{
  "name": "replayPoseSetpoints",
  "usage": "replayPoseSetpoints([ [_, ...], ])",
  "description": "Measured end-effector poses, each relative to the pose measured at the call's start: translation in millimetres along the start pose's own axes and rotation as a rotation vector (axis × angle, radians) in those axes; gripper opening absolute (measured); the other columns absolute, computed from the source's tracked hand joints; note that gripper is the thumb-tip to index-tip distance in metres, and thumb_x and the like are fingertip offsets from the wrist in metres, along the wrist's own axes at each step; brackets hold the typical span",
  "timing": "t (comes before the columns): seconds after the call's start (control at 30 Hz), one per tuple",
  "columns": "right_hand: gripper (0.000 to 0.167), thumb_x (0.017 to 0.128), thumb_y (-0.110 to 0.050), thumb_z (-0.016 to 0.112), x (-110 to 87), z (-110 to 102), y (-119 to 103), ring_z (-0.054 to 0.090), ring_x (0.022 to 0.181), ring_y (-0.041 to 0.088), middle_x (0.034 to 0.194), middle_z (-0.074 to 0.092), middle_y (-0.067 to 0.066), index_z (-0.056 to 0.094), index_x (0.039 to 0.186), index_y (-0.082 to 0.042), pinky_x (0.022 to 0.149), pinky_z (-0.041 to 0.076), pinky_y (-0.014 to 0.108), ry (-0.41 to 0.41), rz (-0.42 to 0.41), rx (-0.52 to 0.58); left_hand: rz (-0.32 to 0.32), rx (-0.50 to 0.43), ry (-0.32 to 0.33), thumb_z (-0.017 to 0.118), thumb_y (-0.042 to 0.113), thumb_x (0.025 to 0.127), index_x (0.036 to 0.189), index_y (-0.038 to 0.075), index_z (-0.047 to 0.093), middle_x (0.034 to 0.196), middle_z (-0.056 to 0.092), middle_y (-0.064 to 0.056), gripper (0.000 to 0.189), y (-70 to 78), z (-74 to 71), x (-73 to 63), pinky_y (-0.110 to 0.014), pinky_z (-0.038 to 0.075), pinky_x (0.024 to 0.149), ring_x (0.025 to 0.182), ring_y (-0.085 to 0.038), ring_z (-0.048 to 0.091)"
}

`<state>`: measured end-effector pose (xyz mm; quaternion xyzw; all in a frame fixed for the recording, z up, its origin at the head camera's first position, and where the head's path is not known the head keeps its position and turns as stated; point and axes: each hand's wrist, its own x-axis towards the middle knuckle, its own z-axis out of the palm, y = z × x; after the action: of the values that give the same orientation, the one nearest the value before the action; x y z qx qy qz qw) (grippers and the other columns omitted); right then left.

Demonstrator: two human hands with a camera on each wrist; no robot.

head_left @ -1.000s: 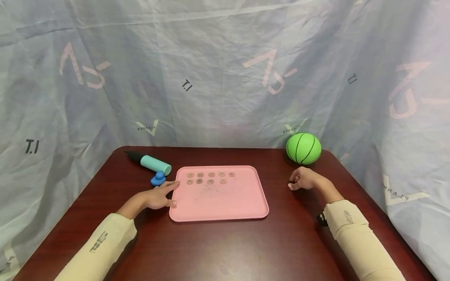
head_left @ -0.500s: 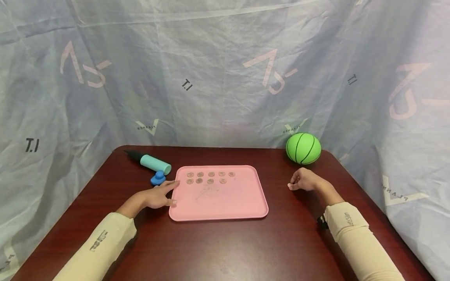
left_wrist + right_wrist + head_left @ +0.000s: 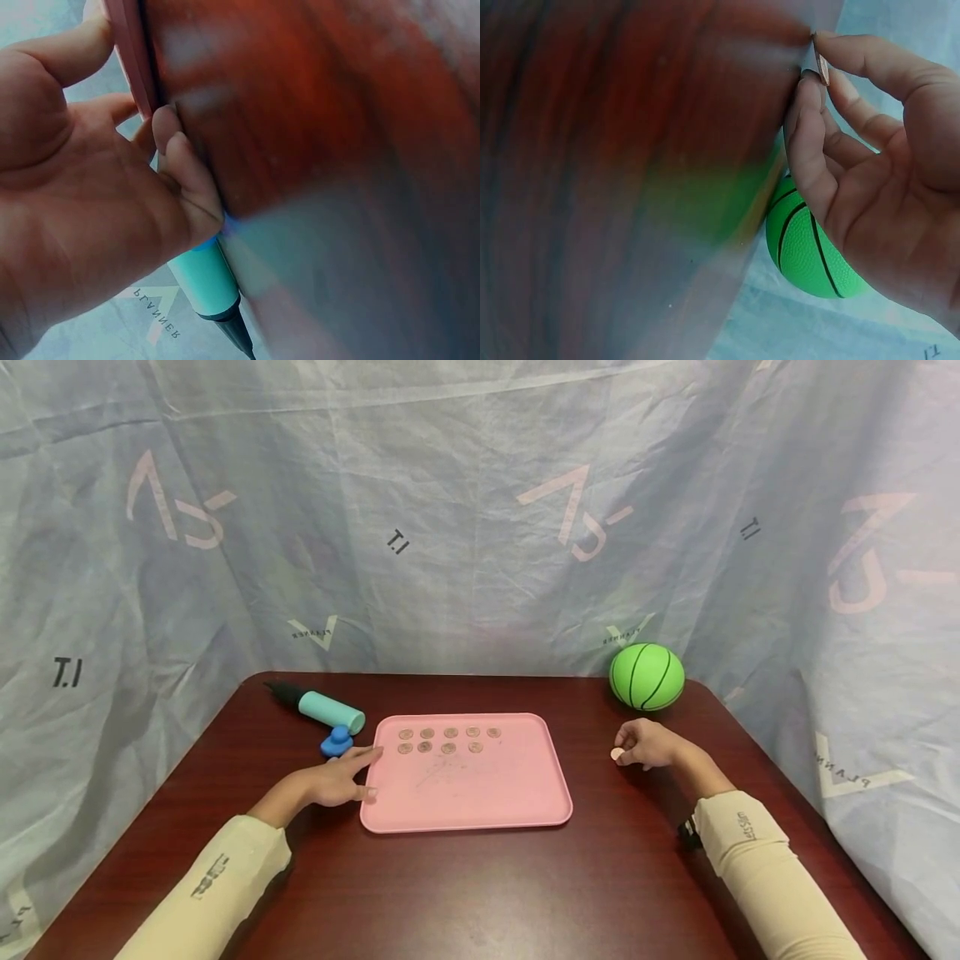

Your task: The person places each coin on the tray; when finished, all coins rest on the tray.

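A pink tray (image 3: 465, 802) lies on the dark red table, with several copper-coloured coins (image 3: 448, 748) in two rows toward its far side. At the tray's left edge rests my left hand (image 3: 335, 781), fingers spread. In the left wrist view its thumb and fingers touch the tray's rim (image 3: 133, 56). Right of the tray, low over the table, my right hand (image 3: 651, 743) pinches a coin (image 3: 617, 753) between thumb and fingers. The right wrist view shows that coin (image 3: 822, 66) tilted on edge; a small dark edge beside it is too unclear to name.
A green ball (image 3: 647, 677) with black lines sits at the far right corner. Beyond my left hand are a blue rubber duck (image 3: 337, 742) and a turquoise cylinder with a black tapered end (image 3: 330, 710). A grey printed cloth (image 3: 465, 568) hangs behind the table (image 3: 480, 893).
A coin now shows in my right hand's fingertips, where earlier the fingers were bent down at the table. My left hand and the tray have stayed put.
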<state>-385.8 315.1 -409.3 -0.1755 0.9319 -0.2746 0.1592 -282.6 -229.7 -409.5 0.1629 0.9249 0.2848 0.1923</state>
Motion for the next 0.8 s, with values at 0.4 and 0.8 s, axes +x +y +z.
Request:
replayPoseSetpoints([
  [0.4, 0.02, 0.083, -0.012, 0.078, -1.8, -1, -4, 0.06, 0.071, 0.015, 0.086, 0.069, 0.003, 0.067, 0.095, 0.0, 0.058, 0.052, 0.033, -0.015, 0.007, -0.001, -0.002, 0.005, 0.004, 0.069, 0.031, 0.093, 0.155, -0.001, 0.025, 0.157, 0.018, -0.028, 0.083, 0.7, -0.1, -1.2, -0.069, 0.018, 0.11, 0.142, -0.054, 0.015],
  [0.8, 0.017, 0.08, -0.015, 0.08, 8.4, 6, -16, 0.056, 0.067, 0.012, 0.075, 0.067, 0.001, 0.069, 0.084, -0.002, 0.061, 0.048, 0.029, 0.045, -0.047, -0.056, -0.006, -0.005, -0.002, 0.068, 0.03, 0.093, 0.155, -0.001, 0.025, 0.158, 0.018, -0.027, 0.082, -0.1, 1.0, -0.2, -0.068, 0.018, 0.111, 0.143, -0.053, 0.016],
])
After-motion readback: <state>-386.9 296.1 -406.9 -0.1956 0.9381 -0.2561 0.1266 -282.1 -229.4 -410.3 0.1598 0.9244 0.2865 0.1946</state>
